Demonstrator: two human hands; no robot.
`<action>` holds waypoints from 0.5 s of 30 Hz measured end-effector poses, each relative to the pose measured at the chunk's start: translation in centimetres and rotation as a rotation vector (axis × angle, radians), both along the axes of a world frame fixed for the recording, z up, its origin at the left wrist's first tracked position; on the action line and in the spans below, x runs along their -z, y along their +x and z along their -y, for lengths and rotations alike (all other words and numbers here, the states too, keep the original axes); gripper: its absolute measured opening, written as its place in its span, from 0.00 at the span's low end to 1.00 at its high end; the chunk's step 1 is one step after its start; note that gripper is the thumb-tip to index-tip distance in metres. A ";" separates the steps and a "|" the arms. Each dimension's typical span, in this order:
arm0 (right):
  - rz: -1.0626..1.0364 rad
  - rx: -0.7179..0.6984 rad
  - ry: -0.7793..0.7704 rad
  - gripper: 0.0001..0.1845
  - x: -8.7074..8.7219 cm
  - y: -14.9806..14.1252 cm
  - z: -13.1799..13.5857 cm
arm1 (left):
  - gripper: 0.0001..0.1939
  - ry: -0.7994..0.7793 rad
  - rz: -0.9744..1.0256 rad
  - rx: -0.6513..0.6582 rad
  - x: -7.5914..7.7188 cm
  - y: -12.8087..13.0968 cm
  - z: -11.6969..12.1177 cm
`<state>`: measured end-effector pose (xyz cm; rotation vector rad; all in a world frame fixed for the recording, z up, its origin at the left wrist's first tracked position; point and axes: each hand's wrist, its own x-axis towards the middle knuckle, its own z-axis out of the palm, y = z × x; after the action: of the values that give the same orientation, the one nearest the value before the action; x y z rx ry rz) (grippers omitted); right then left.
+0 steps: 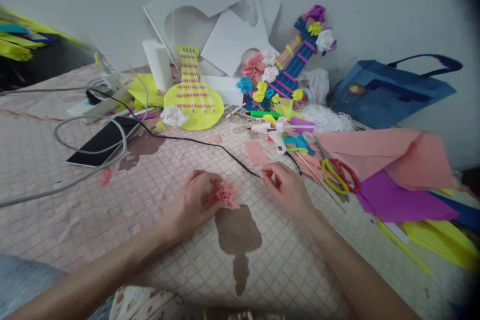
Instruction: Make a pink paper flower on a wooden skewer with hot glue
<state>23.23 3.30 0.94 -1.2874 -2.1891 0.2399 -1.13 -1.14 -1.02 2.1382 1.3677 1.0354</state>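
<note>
My left hand [198, 196] is closed on a pink crepe-paper flower [225, 195], its pointed petals spread toward the right. To the right, my right hand [287, 187] has its thumb and fingertips pinched together; whatever they hold, if anything, is too small to make out. The black cord [225, 149] runs right up to these fingertips. Beyond my right hand lies a white glue gun [276, 141], with a square of pink paper [255, 153] beside it. Scissors with red and yellow handles [339, 176] rest to the right of that hand.
A yellow paper guitar [194, 105] and a blue flower-covered one [294, 72] lean at the back. Pink paper [390, 152] and purple paper [401, 197] lie on the right, below a blue bag [390, 95]. At left, a grey cable [56, 192] loops over a dark tablet [103, 142].
</note>
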 end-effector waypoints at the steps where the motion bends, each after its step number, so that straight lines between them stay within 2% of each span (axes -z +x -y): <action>1: -0.009 -0.006 0.004 0.04 0.0 0.0 0.0 | 0.10 -0.001 -0.003 0.000 0.0 0.0 0.0; 15: -0.061 -0.073 -0.038 0.06 -0.1 -0.7 0.7 | 0.11 0.035 -0.029 0.010 -0.7 0.1 0.0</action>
<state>22.56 2.56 1.08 -1.2062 -2.1915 0.3469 -1.04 -1.14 -0.33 2.1909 1.3608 1.0353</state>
